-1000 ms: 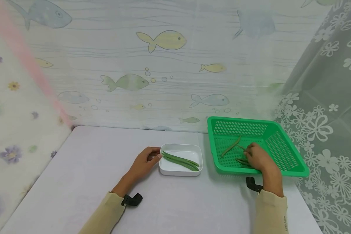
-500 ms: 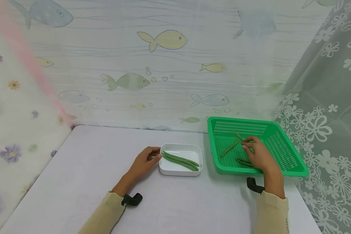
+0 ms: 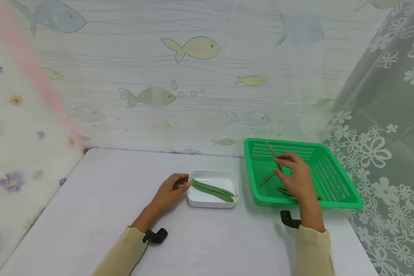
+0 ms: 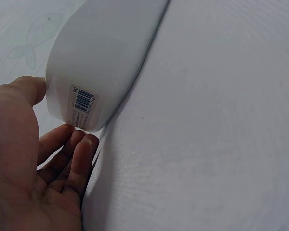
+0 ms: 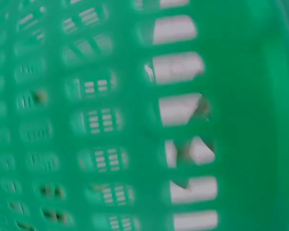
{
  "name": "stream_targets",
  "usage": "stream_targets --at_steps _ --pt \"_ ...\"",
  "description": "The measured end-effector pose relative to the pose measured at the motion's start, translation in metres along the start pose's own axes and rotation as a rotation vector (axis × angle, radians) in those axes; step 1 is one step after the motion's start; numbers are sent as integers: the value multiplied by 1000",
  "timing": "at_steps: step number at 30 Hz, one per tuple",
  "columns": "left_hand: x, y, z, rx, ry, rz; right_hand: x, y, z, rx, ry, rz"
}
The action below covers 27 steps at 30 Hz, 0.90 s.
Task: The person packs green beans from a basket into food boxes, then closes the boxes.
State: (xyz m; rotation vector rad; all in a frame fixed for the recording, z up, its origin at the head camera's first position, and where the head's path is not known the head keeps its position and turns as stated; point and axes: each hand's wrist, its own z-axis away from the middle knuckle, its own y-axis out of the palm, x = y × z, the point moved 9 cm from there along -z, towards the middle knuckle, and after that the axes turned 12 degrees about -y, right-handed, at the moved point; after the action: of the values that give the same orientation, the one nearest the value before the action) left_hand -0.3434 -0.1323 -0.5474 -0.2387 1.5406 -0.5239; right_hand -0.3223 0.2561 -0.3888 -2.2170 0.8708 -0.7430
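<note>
We note right hand (image 3: 294, 174), fingers slightly parted, pinching a bean (image 3: 270, 148) over green basket (image 3: 270, 200). Left hand (image 3: 169, 191), half-curled, grips white dish (image 3: 210, 204).

head: soft light, faint shadows | left wrist: dim, greyish | right wrist: basket (image 5: 137, 115) blurred

I have room along the table's (image 3: 89, 207) left edge; the dish (image 3: 212, 204) and basket (image 3: 343, 203) leave only a narrow gap between them.
</note>
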Motion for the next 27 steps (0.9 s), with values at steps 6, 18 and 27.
stream_targets --at_steps 6,18,27 --pt "2 0 -1 5 0 3 20 2 -10 -81 -88 -10" --pt "2 1 -1 7 4 3 67 17 -24 -125 -239 -79" --pt "2 0 -1 -3 8 0 107 36 -30 -110 -351 -119"
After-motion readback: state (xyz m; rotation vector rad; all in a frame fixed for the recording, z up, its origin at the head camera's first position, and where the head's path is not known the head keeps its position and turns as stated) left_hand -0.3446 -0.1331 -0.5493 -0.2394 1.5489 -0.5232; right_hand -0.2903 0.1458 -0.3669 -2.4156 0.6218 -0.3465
